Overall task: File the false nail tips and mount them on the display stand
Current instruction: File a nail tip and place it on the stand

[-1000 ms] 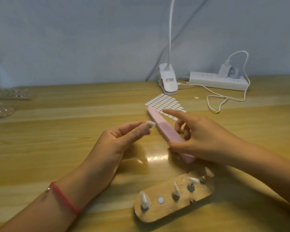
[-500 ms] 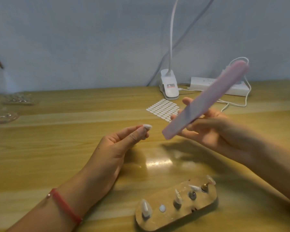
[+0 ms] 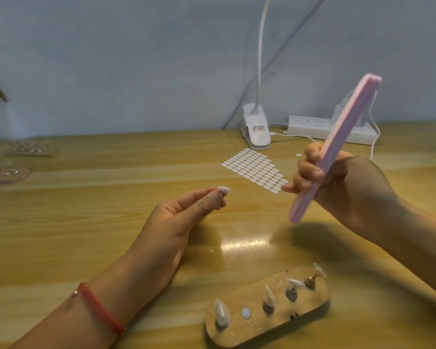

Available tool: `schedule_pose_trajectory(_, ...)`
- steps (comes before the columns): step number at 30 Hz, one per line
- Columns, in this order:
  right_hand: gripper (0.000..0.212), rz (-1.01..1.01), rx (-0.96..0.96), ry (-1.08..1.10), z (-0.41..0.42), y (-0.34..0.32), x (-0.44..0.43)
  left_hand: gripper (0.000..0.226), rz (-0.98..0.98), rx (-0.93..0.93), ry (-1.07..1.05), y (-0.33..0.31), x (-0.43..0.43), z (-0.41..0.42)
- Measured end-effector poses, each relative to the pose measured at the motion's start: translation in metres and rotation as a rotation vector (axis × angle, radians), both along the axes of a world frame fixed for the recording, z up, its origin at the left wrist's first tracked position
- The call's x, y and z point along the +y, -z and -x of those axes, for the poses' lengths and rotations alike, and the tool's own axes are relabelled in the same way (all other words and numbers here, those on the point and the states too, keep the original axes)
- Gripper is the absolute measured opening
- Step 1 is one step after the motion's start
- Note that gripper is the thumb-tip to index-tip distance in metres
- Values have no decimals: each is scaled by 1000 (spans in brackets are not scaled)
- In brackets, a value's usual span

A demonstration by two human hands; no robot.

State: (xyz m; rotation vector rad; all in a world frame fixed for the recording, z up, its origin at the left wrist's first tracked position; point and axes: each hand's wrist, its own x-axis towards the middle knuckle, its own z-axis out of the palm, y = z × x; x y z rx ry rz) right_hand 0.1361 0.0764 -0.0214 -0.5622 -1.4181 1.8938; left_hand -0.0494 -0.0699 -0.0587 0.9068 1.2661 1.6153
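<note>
One nail tip, one pink file.

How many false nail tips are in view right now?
5. One tip is pinched in the left hand; four mounted tips stand in a row along the display stand. The blurred stands at far left may hold more.

Premises present as a small nail-craft work desk: a wooden desk against a plain pale wall, carrying a clip-on lamp, a power strip, a sheet of adhesive tabs and a nail display stand.
</note>
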Motion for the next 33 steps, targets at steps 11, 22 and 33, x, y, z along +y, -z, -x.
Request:
schedule_pose_trajectory(11,29,-707,-266,104,6,2,-12,26,-28,-42,12,-3,0,-2)
schedule_pose_trajectory(22,34,-1147,-459,27,4,-1,-25,31,20,81,120,-4,-5,-5)
schedule_pose_trajectory(33,27,-1365,-370,345,3,-6,-35,25,15,128,192,-8,-9,-8)
